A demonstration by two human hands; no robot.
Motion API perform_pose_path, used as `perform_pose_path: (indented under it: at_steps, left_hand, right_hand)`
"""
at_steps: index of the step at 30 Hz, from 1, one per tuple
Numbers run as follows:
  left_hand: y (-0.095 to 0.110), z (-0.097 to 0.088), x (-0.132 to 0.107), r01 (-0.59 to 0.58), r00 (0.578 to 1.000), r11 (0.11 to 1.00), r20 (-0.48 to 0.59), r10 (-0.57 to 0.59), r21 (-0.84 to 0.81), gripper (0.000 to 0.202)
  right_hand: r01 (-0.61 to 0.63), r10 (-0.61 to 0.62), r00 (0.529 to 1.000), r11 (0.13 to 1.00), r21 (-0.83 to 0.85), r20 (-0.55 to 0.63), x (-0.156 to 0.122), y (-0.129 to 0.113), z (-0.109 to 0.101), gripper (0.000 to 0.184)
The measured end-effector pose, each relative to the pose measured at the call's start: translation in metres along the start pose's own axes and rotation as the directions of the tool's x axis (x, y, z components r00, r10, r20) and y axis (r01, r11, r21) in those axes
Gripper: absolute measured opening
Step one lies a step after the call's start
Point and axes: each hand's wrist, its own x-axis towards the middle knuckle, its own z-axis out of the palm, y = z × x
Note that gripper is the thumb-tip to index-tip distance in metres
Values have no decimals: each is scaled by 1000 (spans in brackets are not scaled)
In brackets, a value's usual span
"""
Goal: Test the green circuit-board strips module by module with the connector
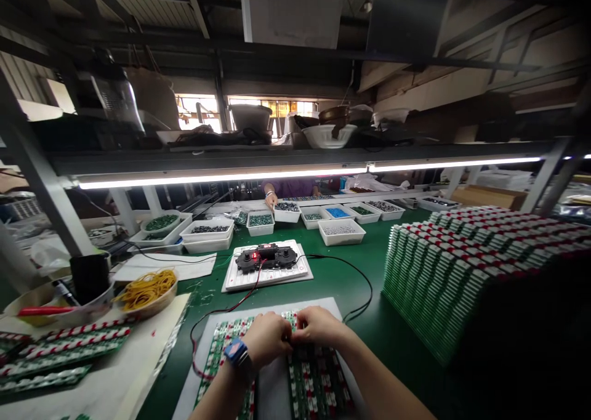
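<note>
My left hand, with a blue strap on its wrist, is closed, its fingertips pressed together at the upper left of a green circuit board panel. Beside it, my right hand pinches at the same spot; the fingers hide whatever is between them. That panel carries rows of white and red parts and lies on a pale mat. A second circuit board panel lies on the mat to the left, partly behind my left forearm.
A black device with a red light rests on white trays ahead, its cables looping over the table. Tall stacked panels stand right. Parts bins line the back, where a co-worker's hand touches one. Rubber bands fill a bowl left.
</note>
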Motion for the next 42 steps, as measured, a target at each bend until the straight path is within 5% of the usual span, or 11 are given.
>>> perform_pose_path:
  at_steps: [8, 13, 20, 42]
  left_hand:
    - [5, -2, -2, 16, 1000, 1000, -20, -16, 24, 24]
    - [11, 13, -19, 65, 993, 998, -103, -65, -10, 26]
    - [10, 34, -26, 83, 975, 988, -193, -108, -132, 26]
    - [10, 35, -28, 88, 962, 970, -233, -142, -225, 24]
  right_hand:
    - [-52, 53, 999, 986, -159, 5, -6, -18, -7, 18]
    - [-3, -1, 1000, 967, -254, -13, -16, -24, -5, 21]
    - [-40, 13, 967, 994, -103, -255, -37, -17, 17, 22]
    - [-23, 22, 975, 1000, -1, -221, -36, -10, 12, 16]
